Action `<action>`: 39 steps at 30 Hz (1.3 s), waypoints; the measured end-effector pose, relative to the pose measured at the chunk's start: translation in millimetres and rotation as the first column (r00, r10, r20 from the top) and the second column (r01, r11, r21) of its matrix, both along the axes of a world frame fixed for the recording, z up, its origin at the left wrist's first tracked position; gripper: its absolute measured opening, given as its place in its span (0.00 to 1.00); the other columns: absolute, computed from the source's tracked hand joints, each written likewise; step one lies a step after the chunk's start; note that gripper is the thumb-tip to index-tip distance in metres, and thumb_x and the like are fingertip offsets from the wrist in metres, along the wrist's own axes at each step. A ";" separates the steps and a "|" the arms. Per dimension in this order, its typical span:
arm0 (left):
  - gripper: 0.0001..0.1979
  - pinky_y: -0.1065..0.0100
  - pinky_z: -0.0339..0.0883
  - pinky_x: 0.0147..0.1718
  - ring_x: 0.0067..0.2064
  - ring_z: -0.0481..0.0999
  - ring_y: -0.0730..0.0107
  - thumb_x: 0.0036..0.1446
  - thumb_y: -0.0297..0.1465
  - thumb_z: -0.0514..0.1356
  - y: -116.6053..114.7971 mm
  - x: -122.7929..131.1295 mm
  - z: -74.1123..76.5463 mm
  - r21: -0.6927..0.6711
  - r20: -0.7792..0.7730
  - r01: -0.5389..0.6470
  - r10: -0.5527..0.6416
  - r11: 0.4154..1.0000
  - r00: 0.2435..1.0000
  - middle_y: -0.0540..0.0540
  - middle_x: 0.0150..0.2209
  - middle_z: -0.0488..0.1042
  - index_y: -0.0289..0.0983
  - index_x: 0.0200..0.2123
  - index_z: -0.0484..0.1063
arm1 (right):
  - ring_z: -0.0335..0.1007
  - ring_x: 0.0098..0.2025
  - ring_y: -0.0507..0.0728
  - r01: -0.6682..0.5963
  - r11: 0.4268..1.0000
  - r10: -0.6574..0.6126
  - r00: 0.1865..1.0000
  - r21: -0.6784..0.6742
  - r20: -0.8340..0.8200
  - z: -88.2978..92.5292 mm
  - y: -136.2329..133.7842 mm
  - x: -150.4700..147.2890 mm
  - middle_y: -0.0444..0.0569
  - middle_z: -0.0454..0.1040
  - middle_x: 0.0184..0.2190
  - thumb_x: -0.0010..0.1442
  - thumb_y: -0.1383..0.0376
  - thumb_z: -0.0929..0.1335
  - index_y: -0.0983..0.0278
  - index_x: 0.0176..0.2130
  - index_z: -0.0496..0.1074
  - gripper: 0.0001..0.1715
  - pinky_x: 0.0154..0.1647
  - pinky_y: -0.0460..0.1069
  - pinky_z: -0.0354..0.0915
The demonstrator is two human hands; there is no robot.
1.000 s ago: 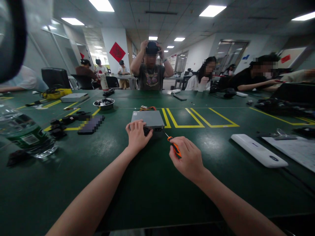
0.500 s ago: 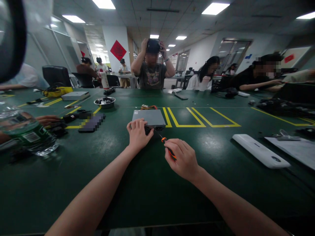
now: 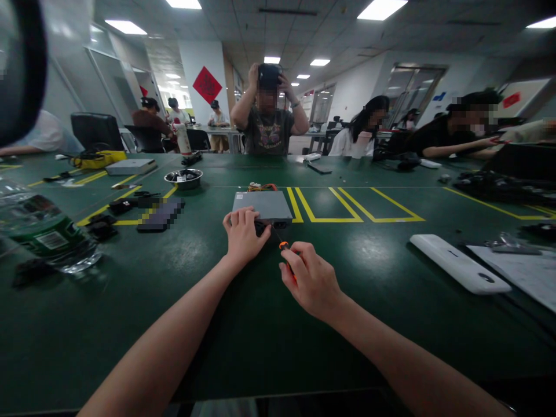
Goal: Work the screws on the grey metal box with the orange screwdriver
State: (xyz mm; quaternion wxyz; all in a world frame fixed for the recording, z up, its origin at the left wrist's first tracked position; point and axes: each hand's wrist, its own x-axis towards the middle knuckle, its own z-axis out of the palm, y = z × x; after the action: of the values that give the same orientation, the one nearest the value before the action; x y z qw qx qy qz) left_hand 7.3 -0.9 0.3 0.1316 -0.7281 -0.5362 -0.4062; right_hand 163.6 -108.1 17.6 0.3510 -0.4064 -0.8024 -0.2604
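Observation:
A grey metal power supply unit (image 3: 269, 204) lies flat on the green table, a bundle of coloured wires (image 3: 263, 187) at its far side. My left hand (image 3: 242, 234) grips its near left corner, fingers on top and thumb against the front face. In my right hand (image 3: 310, 278) is a screwdriver (image 3: 284, 247) with an orange and black handle. Its thin shaft points up and left at the unit's front face, close to my left thumb. Whether the tip touches a screw is too small to tell.
A water bottle (image 3: 47, 231) stands at the left, near a dark phone (image 3: 160, 214). Farther back is a metal bowl (image 3: 183, 179) of small dark parts. To the right lie a white device (image 3: 458, 263) and a clipboard (image 3: 516, 260). Several people sit or stand beyond the table.
My right hand and the screwdriver have moved left, bringing the shaft up to the unit's front. My left hand stays on the unit. Another person's hand behind the bottle has left view.

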 end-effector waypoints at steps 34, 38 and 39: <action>0.16 0.53 0.47 0.52 0.52 0.60 0.55 0.50 0.39 0.58 1.9 -0.9 -2.4 0.018 -0.002 0.003 -0.003 1.000 1.000 0.42 0.49 0.66 0.39 0.40 0.62 | 0.65 0.39 0.55 -0.099 0.995 0.100 0.994 0.009 -0.037 4.5 -1.5 -3.5 0.53 0.69 0.39 0.57 0.73 0.61 0.66 0.40 0.63 0.08 0.38 0.51 0.64; 0.16 0.52 0.46 0.52 0.52 0.60 0.54 0.50 0.39 0.57 1.9 -0.8 -2.3 0.006 0.010 0.014 -0.014 1.000 1.000 0.42 0.49 0.66 0.39 0.41 0.62 | 0.65 0.34 0.53 -0.014 0.999 0.018 0.993 0.032 -0.114 7.7 3.7 0.7 0.54 0.65 0.38 0.58 0.65 0.63 0.65 0.38 0.64 0.06 0.30 0.48 0.65; 0.16 0.52 0.46 0.52 0.52 0.60 0.54 0.50 0.39 0.57 1.8 -0.8 -2.1 0.007 0.010 0.016 -0.016 1.000 1.000 0.42 0.49 0.66 0.39 0.41 0.62 | 0.64 0.33 0.52 -0.015 0.999 0.019 0.993 0.039 -0.120 7.5 4.8 1.6 0.53 0.65 0.36 0.59 0.65 0.62 0.65 0.38 0.63 0.07 0.29 0.47 0.65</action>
State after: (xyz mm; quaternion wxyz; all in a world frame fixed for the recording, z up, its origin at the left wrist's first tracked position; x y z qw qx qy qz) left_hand 6.4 1.0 -1.9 0.1282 -0.7299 -0.5298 -0.4124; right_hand 165.2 -103.3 25.1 0.4084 -0.4077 -0.7781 -0.2478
